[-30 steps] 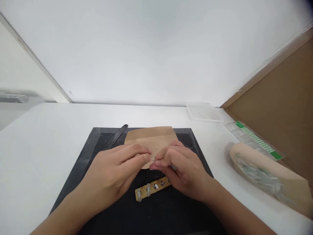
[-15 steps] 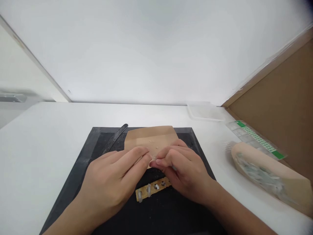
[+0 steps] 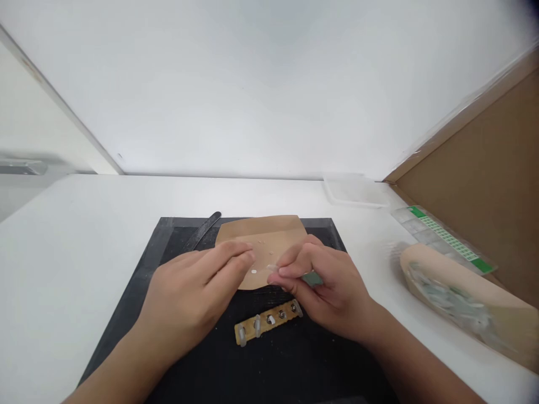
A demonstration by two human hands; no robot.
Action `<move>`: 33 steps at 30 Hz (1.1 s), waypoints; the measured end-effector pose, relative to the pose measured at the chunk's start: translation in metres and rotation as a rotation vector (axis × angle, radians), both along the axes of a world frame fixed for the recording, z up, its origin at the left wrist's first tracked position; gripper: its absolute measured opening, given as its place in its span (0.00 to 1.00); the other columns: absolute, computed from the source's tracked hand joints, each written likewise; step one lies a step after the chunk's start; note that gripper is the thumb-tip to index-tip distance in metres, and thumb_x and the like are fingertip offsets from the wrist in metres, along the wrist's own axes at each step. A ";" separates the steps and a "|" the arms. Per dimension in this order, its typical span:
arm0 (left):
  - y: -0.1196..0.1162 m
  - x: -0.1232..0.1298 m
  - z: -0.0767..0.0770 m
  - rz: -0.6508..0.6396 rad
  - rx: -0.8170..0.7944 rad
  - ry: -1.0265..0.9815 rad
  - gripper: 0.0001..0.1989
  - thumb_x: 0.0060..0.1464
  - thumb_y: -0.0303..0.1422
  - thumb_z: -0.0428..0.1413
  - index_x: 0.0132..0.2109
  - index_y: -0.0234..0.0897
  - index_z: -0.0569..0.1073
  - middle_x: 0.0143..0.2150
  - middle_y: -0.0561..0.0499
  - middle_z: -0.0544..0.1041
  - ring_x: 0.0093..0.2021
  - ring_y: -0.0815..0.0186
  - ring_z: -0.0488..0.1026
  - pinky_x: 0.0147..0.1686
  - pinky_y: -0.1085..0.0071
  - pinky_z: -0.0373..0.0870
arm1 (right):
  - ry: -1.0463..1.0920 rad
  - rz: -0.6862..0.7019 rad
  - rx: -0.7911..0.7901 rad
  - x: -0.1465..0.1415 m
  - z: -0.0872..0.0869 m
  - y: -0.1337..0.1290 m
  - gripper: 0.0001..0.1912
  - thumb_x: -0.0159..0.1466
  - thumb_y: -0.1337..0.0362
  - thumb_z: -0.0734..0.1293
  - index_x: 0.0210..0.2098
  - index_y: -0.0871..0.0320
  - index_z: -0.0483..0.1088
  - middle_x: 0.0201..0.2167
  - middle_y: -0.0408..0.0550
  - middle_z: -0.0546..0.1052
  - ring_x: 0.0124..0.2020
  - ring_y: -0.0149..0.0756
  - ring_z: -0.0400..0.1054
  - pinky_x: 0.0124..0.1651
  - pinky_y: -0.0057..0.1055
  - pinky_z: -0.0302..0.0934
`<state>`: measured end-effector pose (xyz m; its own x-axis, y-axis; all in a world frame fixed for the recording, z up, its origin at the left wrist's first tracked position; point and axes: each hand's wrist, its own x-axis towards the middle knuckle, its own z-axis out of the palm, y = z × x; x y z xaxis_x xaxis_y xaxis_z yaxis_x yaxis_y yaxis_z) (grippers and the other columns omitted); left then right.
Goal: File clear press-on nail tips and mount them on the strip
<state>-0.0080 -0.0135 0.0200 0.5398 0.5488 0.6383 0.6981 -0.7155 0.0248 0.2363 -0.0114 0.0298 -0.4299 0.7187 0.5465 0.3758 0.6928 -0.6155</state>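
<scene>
My left hand (image 3: pixel 191 286) is closed over the left part of a tan paper sheet (image 3: pixel 240 230), thumb and forefinger pressed together. What they hold, if anything, is too small to make out. Opposite it, my right hand (image 3: pixel 326 280) pinches a small clear plastic piece (image 3: pixel 272 267) at its fingertips. A pale green piece (image 3: pixel 311 278) shows under that hand's curled fingers. One small white piece (image 3: pixel 254 271) and a few tiny crumbs lie on the sheet between the hands. Nearer me is a yellowish strip (image 3: pixel 264 324) with round metal spots, some bearing clear nail tips (image 3: pixel 257 325).
A black mat (image 3: pixel 202 367) lies beneath the work, with a black nail file (image 3: pixel 204 230) at its far left. To the right are a tan holder (image 3: pixel 505 306) of clear plastic pieces, a green-labelled compartment case (image 3: pixel 446 238) and a clear tray (image 3: pixel 356 191). Cardboard (image 3: pixel 484 168) stands beyond.
My hands have drawn apart, the right one moving right with the small clear piece. The white piece on the sheet and the right end of the strip have come into view.
</scene>
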 end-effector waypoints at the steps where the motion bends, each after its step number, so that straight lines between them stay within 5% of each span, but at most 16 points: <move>1: 0.001 -0.001 -0.003 0.005 -0.012 -0.028 0.11 0.66 0.23 0.57 0.52 0.40 0.76 0.54 0.53 0.84 0.39 0.64 0.82 0.34 0.66 0.76 | 0.018 -0.005 -0.003 0.000 0.000 0.000 0.10 0.70 0.67 0.72 0.36 0.53 0.66 0.32 0.36 0.80 0.32 0.26 0.73 0.40 0.27 0.68; 7: 0.005 -0.002 -0.012 0.022 -0.055 -0.162 0.10 0.64 0.25 0.62 0.50 0.41 0.77 0.51 0.55 0.85 0.45 0.67 0.83 0.42 0.70 0.78 | 0.142 -0.012 -0.111 0.001 -0.004 -0.001 0.10 0.68 0.69 0.74 0.37 0.52 0.68 0.33 0.37 0.79 0.33 0.26 0.77 0.34 0.24 0.71; 15: 0.007 0.009 -0.010 0.125 -0.142 -0.138 0.03 0.70 0.29 0.54 0.47 0.36 0.73 0.42 0.50 0.80 0.34 0.68 0.76 0.29 0.72 0.67 | 0.349 0.005 -0.342 -0.001 -0.007 -0.003 0.08 0.69 0.68 0.73 0.37 0.54 0.70 0.35 0.40 0.77 0.26 0.27 0.75 0.29 0.27 0.73; 22: 0.006 0.010 -0.013 0.092 -0.167 -0.142 0.04 0.70 0.28 0.54 0.48 0.36 0.73 0.43 0.50 0.80 0.37 0.66 0.78 0.35 0.72 0.70 | 0.481 0.034 -0.469 -0.004 -0.011 0.000 0.08 0.68 0.66 0.74 0.36 0.54 0.70 0.36 0.40 0.77 0.26 0.26 0.75 0.30 0.27 0.73; 33: 0.009 0.005 -0.022 0.071 -0.179 -0.211 0.05 0.68 0.28 0.58 0.45 0.41 0.80 0.45 0.54 0.85 0.42 0.65 0.82 0.40 0.69 0.76 | 0.357 -0.054 -0.363 0.000 -0.018 0.005 0.08 0.69 0.66 0.73 0.37 0.55 0.69 0.34 0.39 0.76 0.27 0.26 0.74 0.32 0.27 0.72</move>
